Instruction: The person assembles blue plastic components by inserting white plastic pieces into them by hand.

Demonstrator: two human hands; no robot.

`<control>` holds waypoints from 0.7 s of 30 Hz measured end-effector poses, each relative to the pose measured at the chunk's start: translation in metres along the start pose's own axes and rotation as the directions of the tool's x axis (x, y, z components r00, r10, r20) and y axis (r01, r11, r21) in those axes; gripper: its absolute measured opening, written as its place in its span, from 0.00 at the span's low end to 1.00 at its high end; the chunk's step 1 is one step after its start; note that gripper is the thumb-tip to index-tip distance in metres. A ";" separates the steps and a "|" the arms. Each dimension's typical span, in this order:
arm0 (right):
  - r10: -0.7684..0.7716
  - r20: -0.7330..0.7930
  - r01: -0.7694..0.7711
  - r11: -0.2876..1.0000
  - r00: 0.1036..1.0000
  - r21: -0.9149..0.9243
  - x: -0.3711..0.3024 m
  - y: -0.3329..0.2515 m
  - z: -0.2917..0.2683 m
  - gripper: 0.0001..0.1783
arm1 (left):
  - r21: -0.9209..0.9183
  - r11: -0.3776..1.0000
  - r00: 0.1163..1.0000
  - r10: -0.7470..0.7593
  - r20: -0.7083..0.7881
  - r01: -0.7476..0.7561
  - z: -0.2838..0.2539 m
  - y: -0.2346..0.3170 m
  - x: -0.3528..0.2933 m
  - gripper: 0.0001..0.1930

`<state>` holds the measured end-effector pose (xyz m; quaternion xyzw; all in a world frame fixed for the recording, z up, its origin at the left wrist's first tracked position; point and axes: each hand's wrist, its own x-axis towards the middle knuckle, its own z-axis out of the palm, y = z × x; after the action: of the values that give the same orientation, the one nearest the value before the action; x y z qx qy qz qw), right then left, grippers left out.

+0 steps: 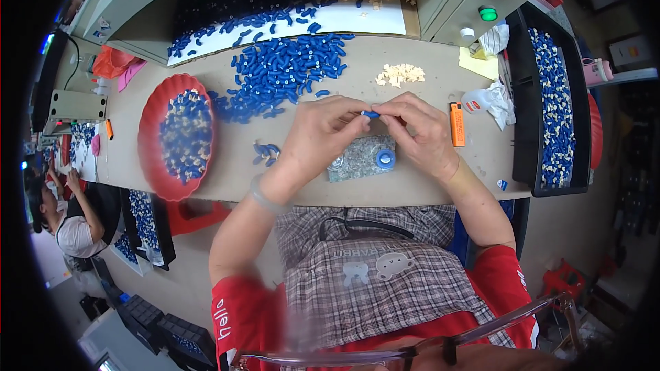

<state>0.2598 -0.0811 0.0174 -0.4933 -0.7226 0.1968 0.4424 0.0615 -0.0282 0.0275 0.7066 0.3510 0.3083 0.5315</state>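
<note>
- Your left hand (322,127) pinches a small blue piece (370,115) between thumb and forefinger, with its other fingers curled in.
- Your right hand (423,129) has its thumb and forefinger pressed together at the right end of that piece; whether they pinch something small of their own, you cannot tell from here.
- The blue piece is where your two hands meet, raised over the table (419,189), just beyond a clear, speckled flat pad (357,168).
- On the pad, below the grip and slightly to its right, sits a round blue item (386,159).
- Beyond the grip and to its left spreads a heap of blue pieces (289,62); a few loose blue pieces (266,153) lie apart from it, left of your left hand.
- Beyond the grip and slightly to its right is a small pile of cream pieces (400,74).
- Just right of your right hand lies an orange lighter (457,124), and past it a small translucent bottle (476,102) beside a crumpled white tissue (503,106).
- Well to the left of the grip, a red scalloped bowl (152,134) holds blue and cream pieces mixed.
- Well to the right of the grip, a long black tray (526,96) carries a similar mix.
</note>
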 end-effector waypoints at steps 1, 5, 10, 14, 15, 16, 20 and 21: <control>-0.020 -0.022 0.019 1.000 1.000 -0.023 -0.001 -0.002 0.002 0.10 | 0.001 1.000 1.000 -0.001 -0.002 0.001 0.003 -0.004 -0.002 0.08; -0.054 -0.074 0.050 0.997 0.996 -0.066 -0.001 -0.006 0.006 0.09 | -0.489 0.843 0.969 -0.244 0.026 0.225 0.012 -0.012 -0.003 0.09; 0.217 0.013 -0.212 0.936 0.976 0.279 -0.008 -0.004 0.004 0.06 | -0.572 0.787 0.960 -0.278 0.008 0.232 0.013 -0.012 -0.001 0.08; 0.447 0.256 -0.489 0.548 0.857 0.679 -0.010 0.003 -0.007 0.06 | -0.547 0.811 0.967 -0.256 -0.009 0.209 0.007 -0.010 -0.003 0.07; 0.448 0.257 -0.490 0.548 0.856 0.678 -0.011 0.005 -0.009 0.06 | -0.514 0.824 0.964 -0.266 0.021 0.239 0.006 -0.010 -0.004 0.08; 0.451 0.290 -0.509 0.505 0.844 0.697 -0.012 0.006 -0.010 0.07 | -0.515 0.823 0.964 -0.266 0.021 0.239 0.007 -0.008 -0.004 0.08; 0.445 0.354 -0.535 0.395 0.823 0.747 -0.013 0.001 -0.013 0.12 | -0.446 0.852 0.955 -0.295 0.024 0.275 0.014 -0.004 -0.008 0.04; 0.447 0.354 -0.536 0.395 0.822 0.746 -0.015 0.001 -0.013 0.12 | -0.419 0.864 0.953 -0.301 0.016 0.280 0.016 -0.003 -0.009 0.04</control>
<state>0.2732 -0.0954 0.0169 -0.4093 -0.3870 0.6539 0.5051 0.0691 -0.0431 0.0200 0.5079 0.3926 0.3100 0.7013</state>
